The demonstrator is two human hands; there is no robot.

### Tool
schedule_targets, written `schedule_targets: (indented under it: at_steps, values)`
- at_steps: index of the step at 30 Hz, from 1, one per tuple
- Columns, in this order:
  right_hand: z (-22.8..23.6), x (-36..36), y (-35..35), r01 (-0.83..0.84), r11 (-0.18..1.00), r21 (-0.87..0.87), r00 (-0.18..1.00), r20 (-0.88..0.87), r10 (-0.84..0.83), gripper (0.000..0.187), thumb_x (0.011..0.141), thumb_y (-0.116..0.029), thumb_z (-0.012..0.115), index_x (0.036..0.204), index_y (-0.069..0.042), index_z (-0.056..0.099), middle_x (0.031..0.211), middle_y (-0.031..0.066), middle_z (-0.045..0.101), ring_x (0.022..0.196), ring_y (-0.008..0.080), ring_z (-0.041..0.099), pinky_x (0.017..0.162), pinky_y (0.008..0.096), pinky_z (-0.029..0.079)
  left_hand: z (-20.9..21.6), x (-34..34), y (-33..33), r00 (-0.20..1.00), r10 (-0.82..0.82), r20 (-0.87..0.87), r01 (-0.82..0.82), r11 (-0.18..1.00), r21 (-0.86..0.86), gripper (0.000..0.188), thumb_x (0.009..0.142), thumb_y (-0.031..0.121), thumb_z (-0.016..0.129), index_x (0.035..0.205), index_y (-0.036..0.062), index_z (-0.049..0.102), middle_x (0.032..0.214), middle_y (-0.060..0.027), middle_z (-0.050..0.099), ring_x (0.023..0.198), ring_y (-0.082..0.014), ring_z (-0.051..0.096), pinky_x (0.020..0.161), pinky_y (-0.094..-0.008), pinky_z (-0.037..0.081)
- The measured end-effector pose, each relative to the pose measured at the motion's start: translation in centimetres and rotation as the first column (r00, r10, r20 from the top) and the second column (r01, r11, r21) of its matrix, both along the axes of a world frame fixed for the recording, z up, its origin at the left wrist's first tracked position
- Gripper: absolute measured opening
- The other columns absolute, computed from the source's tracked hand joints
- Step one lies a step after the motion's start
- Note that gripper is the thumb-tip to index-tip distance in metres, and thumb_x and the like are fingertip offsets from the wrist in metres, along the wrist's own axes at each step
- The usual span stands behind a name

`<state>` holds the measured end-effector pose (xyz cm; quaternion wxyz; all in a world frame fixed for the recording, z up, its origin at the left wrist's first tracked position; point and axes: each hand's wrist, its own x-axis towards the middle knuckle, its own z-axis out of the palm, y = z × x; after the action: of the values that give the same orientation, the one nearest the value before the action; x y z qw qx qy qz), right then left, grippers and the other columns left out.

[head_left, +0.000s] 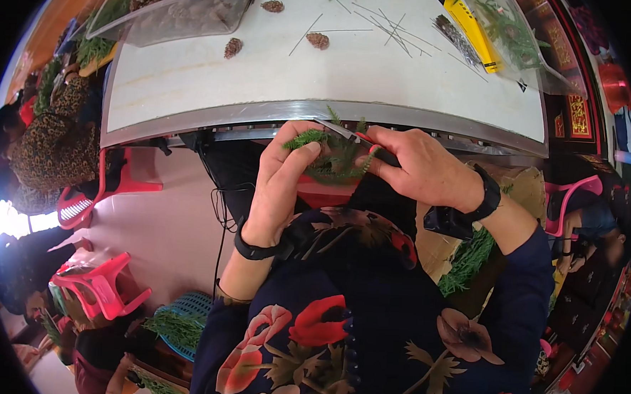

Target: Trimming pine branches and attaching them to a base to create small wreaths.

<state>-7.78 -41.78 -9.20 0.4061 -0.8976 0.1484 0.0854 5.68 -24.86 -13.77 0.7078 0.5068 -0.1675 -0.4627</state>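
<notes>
While the R hand (424, 167) has its thumb & fingers curled round the handles of a pair of red-and-black scissors (363, 137), the L hand (277, 173) pinches a green sprig (306, 138) btwn thumb & fingers; the scissors' blades point left, nr the sprig's upper end; can't tell if they're touching it, or how far apart they stand; more feathery greenery (342, 159) sits btwn the two hands, all of it just by the near metal edge (405, 117) of a white-topped table (322, 76), above the person's lap.

On the tabletop: a few loose pine cones, incl. one (317, 40) beside scattered thin wires (392, 30); a clear plastic bin (174, 34) w/ more cones at far L; a yellow packet (470, 34) at far R, nr a clear container w/ greenery.

Each wrist wears a black band; a small black box (448, 222) hangs by the R one; below it, greenery (472, 262) lies nr some cardboard; person's dark top has big red & pale flowers.

Off to the L: pink-red stools (104, 286), a blue basket (194, 305) w/ green sprigs, & other people, one in a patterned top (61, 141).
</notes>
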Motion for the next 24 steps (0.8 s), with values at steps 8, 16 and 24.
schedule_targets:
  at_steps: [8,16,24]
  values:
    - [0.2,-0.5,-0.3,-0.038,0.995,-0.089,0.999,-0.01,0.037,0.03,0.089,-0.025,0.066,0.106,-0.002,0.056,0.082,0.0191,0.063,0.08,0.0416,0.06,0.068,0.0433,0.047,-0.1,-0.1,-0.1,0.999,-0.021,-0.037,0.021,1.0,-0.007,0.023,0.097,0.009,0.054,0.118,0.0004,0.055,0.103,-0.0081,0.067,0.09,-0.0137,0.063,0.083,-0.0278,0.05]
    - [0.0,-0.6,-0.7,-0.039,0.969,-0.245,0.998,0.029,0.048,0.029,0.086,-0.023,0.067,0.101,-0.002,0.054,0.075,0.0196,0.06,0.074,0.0428,0.058,0.062,0.0473,0.044,-0.3,-0.3,-0.5,1.0,-0.03,0.006,0.03,0.997,-0.068,0.028,0.097,0.007,0.056,0.123,-0.0012,0.052,0.107,-0.0096,0.067,0.092,-0.0155,0.066,0.084,-0.0275,0.052]
    - [-0.2,-0.9,-0.5,0.003,0.969,-0.247,0.998,0.064,0.014,0.027,0.084,-0.023,0.067,0.098,-0.004,0.056,0.073,0.0187,0.06,0.073,0.0421,0.059,0.06,0.0481,0.044,-1.3,0.6,-0.3,0.987,-0.151,-0.057,0.15,0.988,-0.035,0.031,0.094,0.002,0.058,0.124,-0.003,0.053,0.11,-0.0089,0.066,0.094,-0.0151,0.065,0.087,-0.0284,0.052]
